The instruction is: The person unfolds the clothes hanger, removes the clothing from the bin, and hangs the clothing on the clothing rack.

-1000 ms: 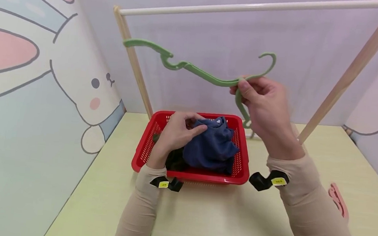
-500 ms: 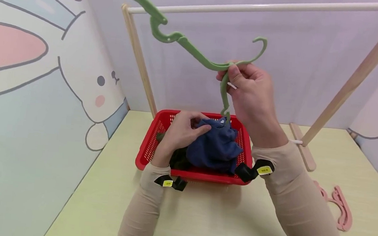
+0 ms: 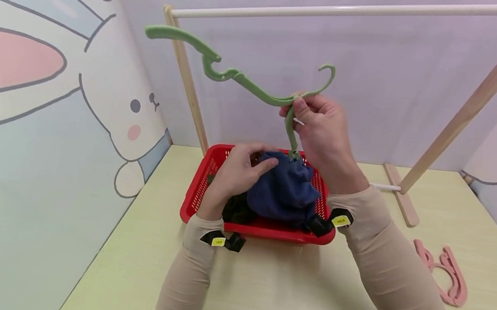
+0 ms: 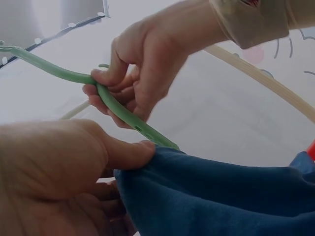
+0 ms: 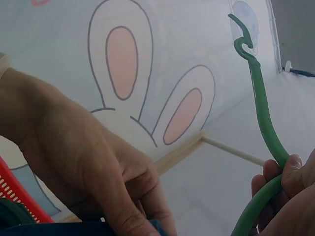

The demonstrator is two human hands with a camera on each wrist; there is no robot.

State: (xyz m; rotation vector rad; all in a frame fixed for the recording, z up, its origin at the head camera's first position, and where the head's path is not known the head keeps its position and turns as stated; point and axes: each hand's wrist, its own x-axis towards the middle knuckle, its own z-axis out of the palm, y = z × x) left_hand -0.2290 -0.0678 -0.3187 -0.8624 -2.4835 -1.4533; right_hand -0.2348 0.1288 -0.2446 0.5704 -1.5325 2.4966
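My right hand [image 3: 326, 137] pinches a green folding hanger [image 3: 258, 91] near the base of its hook. One hanger arm stretches up to the left; the other points down, its end at the neck opening of a blue garment [image 3: 283, 189]. My left hand [image 3: 238, 176] pinches the edge of that garment between thumb and fingers, as the left wrist view shows with the blue cloth [image 4: 206, 196]. The garment lies bunched in a red basket [image 3: 264, 230]. How far the hanger's lower end reaches inside the cloth is hidden.
Dark green cloth [image 3: 239, 209] lies in the basket beside the blue garment. A rack with a white rail [image 3: 330, 10] and wooden posts [image 3: 471, 109] stands behind. Pink folded hangers [image 3: 451, 278] lie on the table at the right. A bunny-printed wall [image 3: 101, 129] rises at the left.
My right hand has moved left, bringing the hanger's lower end down to the blue garment's opening. The left hand keeps its pinch on the cloth. The head view has shifted slightly.
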